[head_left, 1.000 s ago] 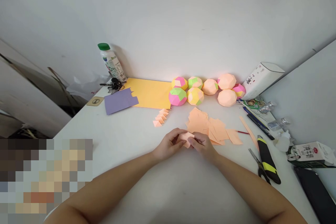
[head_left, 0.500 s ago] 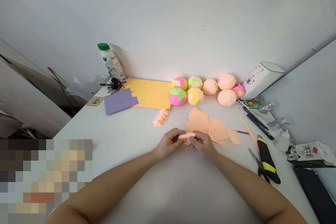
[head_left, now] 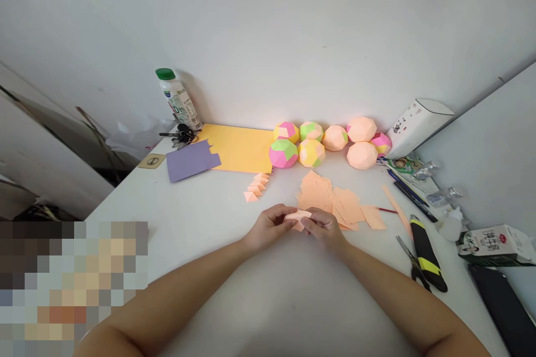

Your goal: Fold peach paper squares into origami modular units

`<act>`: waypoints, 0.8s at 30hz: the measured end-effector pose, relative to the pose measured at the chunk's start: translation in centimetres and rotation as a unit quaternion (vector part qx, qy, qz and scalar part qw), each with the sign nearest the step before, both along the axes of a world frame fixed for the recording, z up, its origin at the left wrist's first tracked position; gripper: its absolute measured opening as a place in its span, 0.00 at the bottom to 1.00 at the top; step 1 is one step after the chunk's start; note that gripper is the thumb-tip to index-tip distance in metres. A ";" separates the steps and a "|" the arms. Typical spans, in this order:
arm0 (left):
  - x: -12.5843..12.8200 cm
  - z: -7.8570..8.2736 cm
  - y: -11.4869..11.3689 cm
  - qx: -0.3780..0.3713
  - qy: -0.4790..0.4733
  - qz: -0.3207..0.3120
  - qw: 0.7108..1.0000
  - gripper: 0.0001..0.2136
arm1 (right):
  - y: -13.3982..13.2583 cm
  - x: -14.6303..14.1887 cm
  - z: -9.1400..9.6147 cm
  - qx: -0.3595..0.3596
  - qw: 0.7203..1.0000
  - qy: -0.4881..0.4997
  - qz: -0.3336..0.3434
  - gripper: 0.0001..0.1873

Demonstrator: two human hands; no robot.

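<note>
Between both hands is a small folded piece of peach paper (head_left: 298,217). My left hand (head_left: 273,227) pinches its left end with thumb and fingers. My right hand (head_left: 323,227) grips its right side, thumb in front. Fingers cover part of the folds. Just beyond my right hand lies a loose pile of peach paper pieces (head_left: 316,192). A short row of folded peach paper units (head_left: 256,187) overlaps on the table, up and left of the hands.
Faceted paper balls (head_left: 311,153) line the wall. Left are a yellow sheet (head_left: 243,148), a purple sheet (head_left: 190,162), keys (head_left: 184,135) and a bottle (head_left: 179,97). Scissors (head_left: 412,262), a utility knife (head_left: 427,255), pens (head_left: 410,192), a glue bottle (head_left: 451,225) and a milk carton (head_left: 494,244) lie right.
The folded paper tilts very slightly between my fingers. Both hands stay in the same place with their grip kept, and everything else lies as before.
</note>
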State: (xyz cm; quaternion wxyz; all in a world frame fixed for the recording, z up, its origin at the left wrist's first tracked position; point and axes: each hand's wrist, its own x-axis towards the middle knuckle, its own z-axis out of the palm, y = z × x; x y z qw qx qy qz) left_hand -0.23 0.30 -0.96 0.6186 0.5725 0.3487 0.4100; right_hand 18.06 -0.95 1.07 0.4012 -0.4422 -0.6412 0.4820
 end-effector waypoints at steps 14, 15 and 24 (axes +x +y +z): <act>0.0 1.5 -0.2 0.061 0.124 -0.003 0.990 0.12 | -0.1 -0.1 -0.6 -0.043 0.997 0.048 -0.032 0.10; 0.0 1.5 -0.3 0.061 0.129 0.001 0.990 0.13 | -0.1 -0.2 -0.7 -0.054 0.996 0.063 -0.043 0.10; 0.1 1.8 -0.5 0.084 0.133 0.000 0.988 0.13 | 0.1 0.0 -1.0 -0.053 0.995 0.078 -0.031 0.12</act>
